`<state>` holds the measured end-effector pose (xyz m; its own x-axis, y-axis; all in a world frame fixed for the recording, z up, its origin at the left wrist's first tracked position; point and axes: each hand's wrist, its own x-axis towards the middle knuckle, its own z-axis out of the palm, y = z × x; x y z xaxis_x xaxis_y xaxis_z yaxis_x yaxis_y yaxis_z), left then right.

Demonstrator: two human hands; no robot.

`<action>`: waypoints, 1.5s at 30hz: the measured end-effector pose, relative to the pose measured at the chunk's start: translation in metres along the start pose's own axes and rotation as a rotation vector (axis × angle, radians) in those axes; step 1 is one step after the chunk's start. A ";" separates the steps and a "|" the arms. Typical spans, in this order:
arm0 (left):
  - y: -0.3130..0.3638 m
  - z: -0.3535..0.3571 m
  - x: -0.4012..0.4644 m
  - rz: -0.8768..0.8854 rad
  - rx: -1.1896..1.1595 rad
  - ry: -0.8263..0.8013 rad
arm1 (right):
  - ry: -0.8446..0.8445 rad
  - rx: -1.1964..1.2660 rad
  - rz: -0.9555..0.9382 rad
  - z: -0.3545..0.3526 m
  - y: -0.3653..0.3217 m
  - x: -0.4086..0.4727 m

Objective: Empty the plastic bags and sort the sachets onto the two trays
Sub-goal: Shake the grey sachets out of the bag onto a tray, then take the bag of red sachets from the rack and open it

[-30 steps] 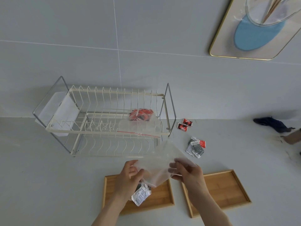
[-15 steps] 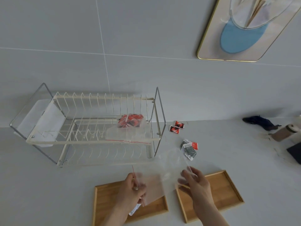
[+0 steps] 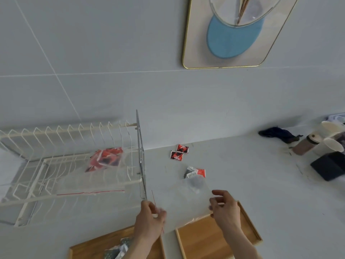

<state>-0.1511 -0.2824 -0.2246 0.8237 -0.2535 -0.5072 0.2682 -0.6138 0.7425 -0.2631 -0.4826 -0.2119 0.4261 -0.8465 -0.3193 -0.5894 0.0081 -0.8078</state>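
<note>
My left hand [image 3: 151, 219] pinches the red-lined zip edge of a clear, empty-looking plastic bag [image 3: 183, 204], which hangs above the gap between the two wooden trays. My right hand [image 3: 225, 209] hovers at the bag's right edge with its fingers spread. The left tray [image 3: 87, 248] holds several grey and white sachets [image 3: 116, 252], partly hidden by my forearm. The right tray [image 3: 203, 238] shows bare wood. Two red-black sachets [image 3: 179, 152] and a small grey, white and red pile [image 3: 195, 172] lie on the counter. A second bag of red sachets [image 3: 106, 159] rests in the dish rack [image 3: 61, 133].
The wire rack fills the left side, its metal end frame [image 3: 141, 156] close to my left hand. At the far right are a dark cloth [image 3: 278, 133], a brown bottle with white cups [image 3: 306, 146] and a dark box [image 3: 328, 167]. A gold-framed mirror [image 3: 186, 53] hangs on the wall.
The bag has moved off the left tray and to the right. My left hand shifted to the zip edge. My right hand's fingers have spread apart. The view swung to the right.
</note>
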 end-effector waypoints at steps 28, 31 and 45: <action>0.047 0.052 0.060 0.077 0.401 0.154 | -0.538 -0.322 -0.219 0.046 -0.052 0.126; 0.051 0.054 0.048 0.124 0.430 0.142 | -0.526 -0.370 -0.274 0.040 -0.052 0.122; 0.139 -0.002 -0.016 0.624 0.439 0.027 | -0.315 -0.150 -0.347 0.016 -0.131 0.064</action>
<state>-0.1262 -0.3618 -0.1126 0.7710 -0.6358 -0.0359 -0.4693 -0.6053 0.6429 -0.1472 -0.5287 -0.1342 0.7881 -0.5831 -0.1972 -0.4582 -0.3418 -0.8205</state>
